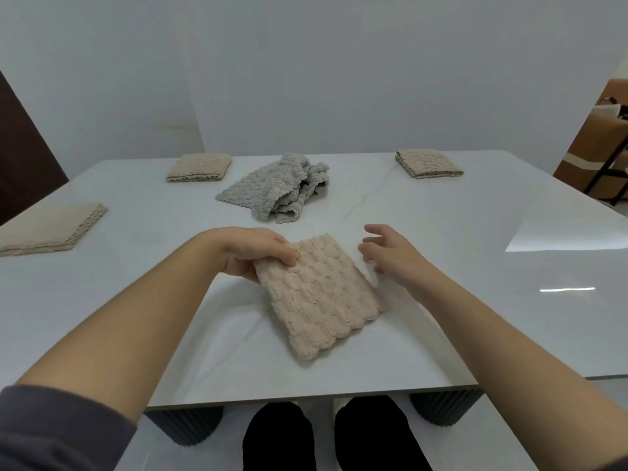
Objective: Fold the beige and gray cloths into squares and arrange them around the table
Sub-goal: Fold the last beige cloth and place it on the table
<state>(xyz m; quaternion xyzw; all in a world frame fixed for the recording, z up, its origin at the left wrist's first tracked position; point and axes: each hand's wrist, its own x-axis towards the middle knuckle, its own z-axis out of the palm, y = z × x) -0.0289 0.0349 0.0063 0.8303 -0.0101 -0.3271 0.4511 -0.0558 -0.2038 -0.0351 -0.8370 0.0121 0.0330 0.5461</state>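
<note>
1. Beige cloth (319, 297): folded to a square, lying skewed at lower centre of the frame, its near corner short of the table's front edge.
2. Left hand (258, 253): thumb and fingers pinch the cloth's upper-left corner, lifting it slightly.
3. Right hand (387, 253): fingers loosely spread, holding nothing, just beside the cloth's right edge. Contact cannot be told (blur).
4. Gray cloths (278, 188): unfolded, crumpled heap at centre, apart from the beige cloth by a strip of bare top.
5. Folded beige squares: left square (47, 229) at the left edge of the frame, far-left square (200, 167) and far-right square (428, 163) near the far edge of the table, all well apart.
6. Open room: wide bare top at right of frame, carrying a glare patch.
7. Table (475, 300): white, glossy, faintly veined, on dark ribbed legs (185, 426).
8. Room: plain pale wall behind, cardboard boxes (591, 154) at the right edge of the frame.
</note>
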